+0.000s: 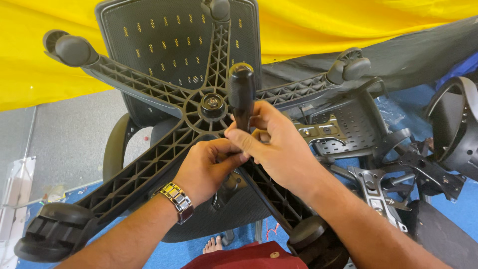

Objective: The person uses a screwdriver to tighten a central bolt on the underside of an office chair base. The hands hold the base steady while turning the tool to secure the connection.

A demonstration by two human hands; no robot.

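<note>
The black tool handle (241, 89) stands nearly upright in front of the person, its rounded top pointing up and slightly away, its lower end hidden inside the two hands. It sits just to the right of the hub (212, 102) of the upturned five-star chair base (149, 164), whose ribbed spokes run outward to the casters (69, 50). The long axis of the handle runs from the hands up past the hub, roughly in line with the spoke that reaches toward the mesh chair back (169, 45).

The right hand (271, 144) is the nearer one to the handle: its fingers are curled and closed round the lower shaft, thumb pressed against it. The left hand (209, 167), with a metal wristwatch (175, 199) on the wrist, is bunched just below and touching the right, fingertips pinching at something where the shaft meets the base; what exactly it pinches I cannot tell. To the right lie loose black seat mechanism parts (348, 129) on the blue floor covering (463, 209)
</note>
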